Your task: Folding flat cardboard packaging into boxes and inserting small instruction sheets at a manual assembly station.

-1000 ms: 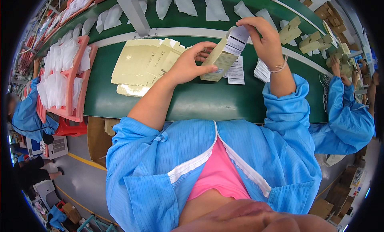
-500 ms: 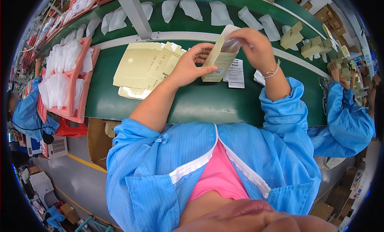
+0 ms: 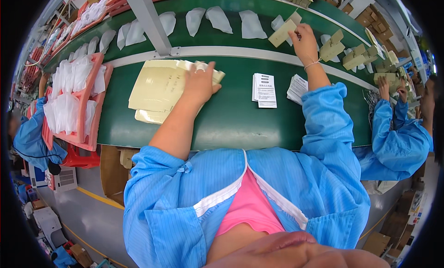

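My left hand [image 3: 200,82] lies with its fingers stretched over the right end of a stack of flat cream cartons [image 3: 155,90]. Its fingers are slightly smeared by motion. Farther off, my right hand [image 3: 305,43] has its fingers curled against the right edge of an opened-up cream carton [image 3: 283,33], which sits tilted on the far green belt with a flap sticking up. Part of that carton is hidden behind my fingers. Between my arms a small pile of printed leaflets [image 3: 264,91] rests on the green table; a second leaflet pile [image 3: 297,88] is by my right forearm.
White pouches [image 3: 253,25] lie in a row along the far belt, with several cartons [image 3: 332,46] at its right. A metal rail [image 3: 222,51] and post [image 3: 150,20] stand across the table. Pink foam trays [image 3: 95,101] hold white pouches. A co-worker [image 3: 400,134] handles cartons at right.
The carton has gone from above the leaflets to the far belt with my right hand. My left hand has let go of it and moved left onto the flat cartons.
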The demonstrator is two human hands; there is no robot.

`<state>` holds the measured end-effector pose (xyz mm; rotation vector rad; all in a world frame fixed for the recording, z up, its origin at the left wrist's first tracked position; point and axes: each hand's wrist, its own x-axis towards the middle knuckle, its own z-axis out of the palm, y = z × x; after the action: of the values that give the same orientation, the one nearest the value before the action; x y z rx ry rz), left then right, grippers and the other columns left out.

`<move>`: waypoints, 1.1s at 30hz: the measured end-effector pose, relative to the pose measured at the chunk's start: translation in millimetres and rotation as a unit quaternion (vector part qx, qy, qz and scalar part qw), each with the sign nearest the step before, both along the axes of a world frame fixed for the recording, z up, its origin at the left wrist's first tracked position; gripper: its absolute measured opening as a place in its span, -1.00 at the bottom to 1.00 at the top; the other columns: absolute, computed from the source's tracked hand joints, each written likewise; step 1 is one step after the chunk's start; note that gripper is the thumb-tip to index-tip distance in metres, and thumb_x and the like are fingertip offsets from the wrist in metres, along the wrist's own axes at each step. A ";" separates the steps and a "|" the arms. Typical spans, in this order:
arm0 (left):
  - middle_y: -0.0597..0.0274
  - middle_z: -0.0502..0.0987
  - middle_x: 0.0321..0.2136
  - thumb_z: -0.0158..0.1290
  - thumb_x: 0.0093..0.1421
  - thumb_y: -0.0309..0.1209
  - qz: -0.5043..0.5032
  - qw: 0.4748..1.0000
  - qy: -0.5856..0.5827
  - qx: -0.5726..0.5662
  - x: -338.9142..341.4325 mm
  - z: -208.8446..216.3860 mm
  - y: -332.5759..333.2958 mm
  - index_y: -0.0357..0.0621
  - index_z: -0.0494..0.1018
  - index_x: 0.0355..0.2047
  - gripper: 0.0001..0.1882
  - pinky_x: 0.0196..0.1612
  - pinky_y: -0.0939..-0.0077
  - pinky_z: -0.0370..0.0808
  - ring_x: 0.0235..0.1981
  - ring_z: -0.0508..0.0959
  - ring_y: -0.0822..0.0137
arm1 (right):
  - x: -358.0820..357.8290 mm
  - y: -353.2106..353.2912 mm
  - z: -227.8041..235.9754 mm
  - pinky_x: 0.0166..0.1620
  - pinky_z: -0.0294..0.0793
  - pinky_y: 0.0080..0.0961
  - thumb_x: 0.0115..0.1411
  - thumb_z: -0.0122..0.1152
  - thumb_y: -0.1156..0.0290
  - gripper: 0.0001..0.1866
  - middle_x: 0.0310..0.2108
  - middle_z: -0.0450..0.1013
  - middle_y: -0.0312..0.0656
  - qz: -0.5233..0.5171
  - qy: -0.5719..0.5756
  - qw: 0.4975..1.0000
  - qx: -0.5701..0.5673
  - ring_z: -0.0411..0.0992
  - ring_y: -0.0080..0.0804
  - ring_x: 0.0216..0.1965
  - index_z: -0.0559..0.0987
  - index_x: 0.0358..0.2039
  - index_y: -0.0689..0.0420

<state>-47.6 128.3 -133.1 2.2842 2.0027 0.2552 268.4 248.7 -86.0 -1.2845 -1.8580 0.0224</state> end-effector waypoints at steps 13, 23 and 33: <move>-0.08 0.08 0.19 0.25 -0.17 -0.23 -0.089 0.947 -0.303 0.059 5.8 41.0 -3.0 0.04 -0.03 0.25 -0.01 0.14 0.22 0.27 0.13 0.29 -0.03 | -39.6 -32.0 -8.3 0.10 0.22 -0.22 -0.08 0.38 0.27 -0.23 0.11 0.19 -0.04 0.010 0.073 0.997 -0.002 0.18 -0.06 0.09 0.23 0.13 0.12; 0.02 0.05 0.17 0.28 -0.12 -0.02 -0.216 0.602 -0.762 0.105 15.3 47.4 -23.4 0.07 -0.25 0.27 0.13 0.13 0.14 0.30 0.14 0.26 -0.07 | -144.8 -159.3 -22.6 0.24 0.07 -0.23 -0.06 0.41 0.34 0.16 0.21 0.03 0.07 0.397 0.351 0.779 -0.336 0.03 -0.13 0.26 -0.30 0.31 -0.04; 0.00 0.03 0.16 0.31 -0.16 -0.04 -0.246 0.647 -0.716 0.092 31.0 42.2 -27.7 0.02 -0.28 0.27 0.19 0.10 0.22 0.33 0.14 0.26 -0.05 | -147.1 -183.2 -24.7 0.26 0.04 -0.23 -0.12 0.43 0.38 0.18 0.19 0.01 0.07 0.375 0.403 0.789 -0.270 0.09 -0.13 0.22 -0.28 0.30 0.01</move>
<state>-16.6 100.6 -90.9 1.4583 0.4934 1.5782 121.3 65.5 -110.7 -0.5782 -1.4672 1.3956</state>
